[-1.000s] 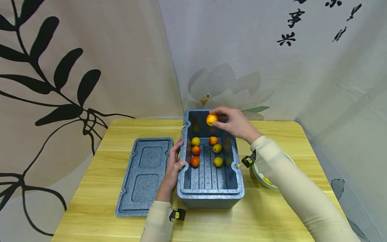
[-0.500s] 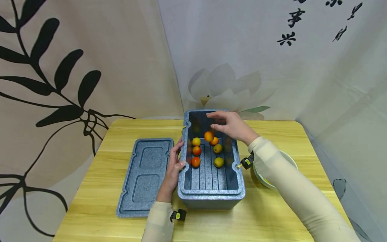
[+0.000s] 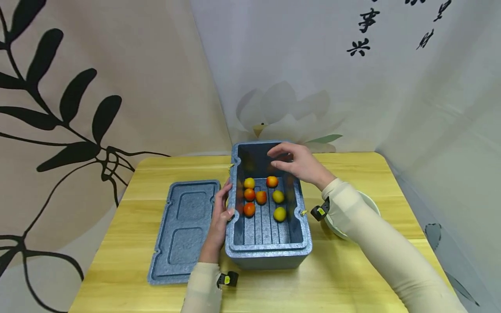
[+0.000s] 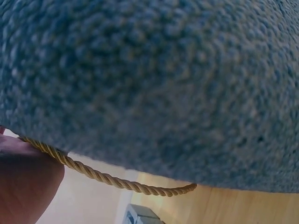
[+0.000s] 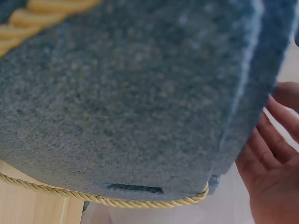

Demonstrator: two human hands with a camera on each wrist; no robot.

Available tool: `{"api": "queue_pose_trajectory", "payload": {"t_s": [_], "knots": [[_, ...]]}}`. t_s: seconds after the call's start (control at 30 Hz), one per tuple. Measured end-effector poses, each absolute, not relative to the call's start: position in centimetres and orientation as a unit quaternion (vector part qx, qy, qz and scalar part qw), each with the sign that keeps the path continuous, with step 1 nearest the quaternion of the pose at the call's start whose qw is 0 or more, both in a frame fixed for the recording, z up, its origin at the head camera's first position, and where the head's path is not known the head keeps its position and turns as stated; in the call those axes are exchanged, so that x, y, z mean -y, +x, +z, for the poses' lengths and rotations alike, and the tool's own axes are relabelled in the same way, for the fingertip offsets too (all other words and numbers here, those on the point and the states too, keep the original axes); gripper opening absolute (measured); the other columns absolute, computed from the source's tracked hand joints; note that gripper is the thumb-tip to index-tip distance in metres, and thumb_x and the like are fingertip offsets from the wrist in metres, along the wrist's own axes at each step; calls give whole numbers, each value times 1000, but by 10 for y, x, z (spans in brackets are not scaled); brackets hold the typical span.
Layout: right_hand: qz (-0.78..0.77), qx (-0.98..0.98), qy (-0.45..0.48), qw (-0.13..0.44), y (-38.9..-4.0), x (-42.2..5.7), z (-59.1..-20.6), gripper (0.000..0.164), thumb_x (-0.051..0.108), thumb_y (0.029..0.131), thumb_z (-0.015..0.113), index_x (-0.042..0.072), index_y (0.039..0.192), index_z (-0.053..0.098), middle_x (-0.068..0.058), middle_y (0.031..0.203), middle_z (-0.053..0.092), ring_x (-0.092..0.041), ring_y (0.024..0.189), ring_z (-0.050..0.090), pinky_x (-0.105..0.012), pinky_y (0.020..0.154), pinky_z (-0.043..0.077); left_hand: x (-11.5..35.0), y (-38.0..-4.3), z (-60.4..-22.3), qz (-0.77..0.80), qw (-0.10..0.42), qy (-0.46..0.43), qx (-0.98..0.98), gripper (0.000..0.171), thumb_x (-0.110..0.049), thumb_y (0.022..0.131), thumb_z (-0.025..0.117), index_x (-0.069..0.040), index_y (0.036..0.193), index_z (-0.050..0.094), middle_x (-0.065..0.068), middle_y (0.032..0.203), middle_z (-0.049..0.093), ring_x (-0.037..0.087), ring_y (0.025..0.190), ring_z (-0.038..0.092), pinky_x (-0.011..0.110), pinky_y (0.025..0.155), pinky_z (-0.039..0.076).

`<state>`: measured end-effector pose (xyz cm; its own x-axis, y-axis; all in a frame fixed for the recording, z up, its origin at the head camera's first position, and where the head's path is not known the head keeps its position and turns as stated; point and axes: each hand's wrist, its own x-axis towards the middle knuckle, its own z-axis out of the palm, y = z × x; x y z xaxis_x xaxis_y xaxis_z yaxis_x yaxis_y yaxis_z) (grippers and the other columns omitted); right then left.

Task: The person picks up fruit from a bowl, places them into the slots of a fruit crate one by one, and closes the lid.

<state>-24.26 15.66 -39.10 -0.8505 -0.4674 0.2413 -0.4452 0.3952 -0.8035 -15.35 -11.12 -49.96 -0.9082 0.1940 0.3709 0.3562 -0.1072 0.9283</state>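
Observation:
A deep blue-grey foam box (image 3: 270, 252) stands without its lid in the head view. Several small round fruits lie on its ridged floor, among them an orange-red fruit (image 3: 261, 197) near the middle and a yellow fruit (image 3: 279, 214) on the right. My left hand (image 3: 219, 221) holds the box's left side, thumb at the rim; in the left wrist view its finger (image 4: 28, 182) is beside the twisted rope handle (image 4: 117, 182). Over the far right part of the box is my right hand (image 3: 299, 163), fingers and thumb apart with nothing between them. Fingers (image 5: 275, 140) reach past the rim in the right wrist view.
The box's flat lid (image 3: 185, 230) lies on the wooden table (image 3: 117, 261), left of the box. To the right, a pale bowl (image 3: 372, 204) is partly hidden under my right forearm. A printed cloth (image 3: 164, 87) hangs behind the table.
My right hand let go of an orange-red fruit, which dropped to the middle of the box floor. The hand stays above the box. My left hand keeps its place; the head view shifts slightly.

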Motion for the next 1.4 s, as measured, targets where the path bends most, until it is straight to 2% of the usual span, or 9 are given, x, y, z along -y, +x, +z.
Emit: {"api": "queue_pose_trajectory", "payload": {"t_s": [0.2, 0.33, 0.43, 0.6, 0.73, 0.87, 0.97, 1.17, 1.4], "knots": [[-521, -811, -265, 8, -227, -164, -381, 25, 9, 94, 64, 2, 118, 65, -13, 116, 63, -30, 107, 59, -47, 95, 44, 113, -152, -501, -713, 57, -199, 669, 63, -17, 88, 42, -3, 149, 30, 9, 162, 16, 27, 146, 10, 62, 108, 8], [-543, -802, -248, -4, -219, -178, -382, 26, 7, 94, 63, 2, 119, 65, -14, 117, 63, -32, 108, 59, -43, 93, 46, 113, -152, -501, -710, 61, -202, 672, 63, -18, 89, 42, -3, 149, 30, 10, 161, 16, 28, 146, 10, 63, 108, 7], [-560, -793, -237, -19, -219, -191, -392, 26, 8, 94, 64, 3, 119, 66, -12, 117, 64, -28, 108, 60, -35, 90, 48, 113, -153, -500, -707, 62, -200, 675, 63, -18, 89, 42, -5, 149, 30, 8, 161, 17, 28, 146, 11, 63, 108, 8], [-584, -780, -222, -47, -212, -205, -401, 24, 4, 92, 65, 1, 116, 66, -15, 115, 65, -26, 106, 61, -28, 87, 49, 113, -153, -500, -709, 58, -202, 673, 63, -18, 89, 42, -5, 149, 30, 9, 161, 16, 28, 146, 10, 63, 108, 8], [-596, -775, -201, -59, -205, -216, -406, 23, 3, 92, 66, -1, 115, 66, -16, 115, 65, -23, 103, 62, -27, 86, 49, 113, -153, -500, -715, 53, -206, 666, 63, -18, 89, 42, -5, 150, 30, 9, 161, 16, 27, 146, 9, 62, 108, 11], [-602, -774, -184, -67, -198, -226, -413, 24, 2, 92, 65, -3, 115, 65, -18, 114, 65, -22, 102, 64, -25, 86, 49, 113, -153, -501, -714, 59, -207, 667, 63, -19, 89, 41, -4, 150, 30, 10, 161, 16, 28, 146, 10, 63, 108, 8], [-599, -779, -171, -68, -193, -234, -420, 24, 1, 92, 65, -3, 115, 65, -20, 115, 64, -23, 101, 64, -24, 85, 50, 113, -153, -501, -711, 61, -205, 669, 63, -20, 89, 42, -4, 149, 30, 10, 161, 16, 28, 146, 10, 63, 109, 6], [-595, -790, -136, -57, -179, -246, -438, 27, 4, 92, 66, -3, 118, 64, -21, 116, 64, -27, 101, 65, -23, 83, 51, 114, -153, -502, -710, 66, -199, 672, 63, -19, 89, 42, -6, 149, 31, 8, 161, 17, 28, 146, 11, 62, 108, 8], [-597, -794, -95, -59, -159, -270, -462, 27, 5, 93, 65, -6, 117, 63, -20, 115, 65, -16, 98, 66, -21, 82, 50, 113, -154, -502, -712, 59, -204, 669, 63, -19, 90, 42, -5, 150, 30, 8, 162, 16, 28, 147, 9, 62, 108, 7]]}}
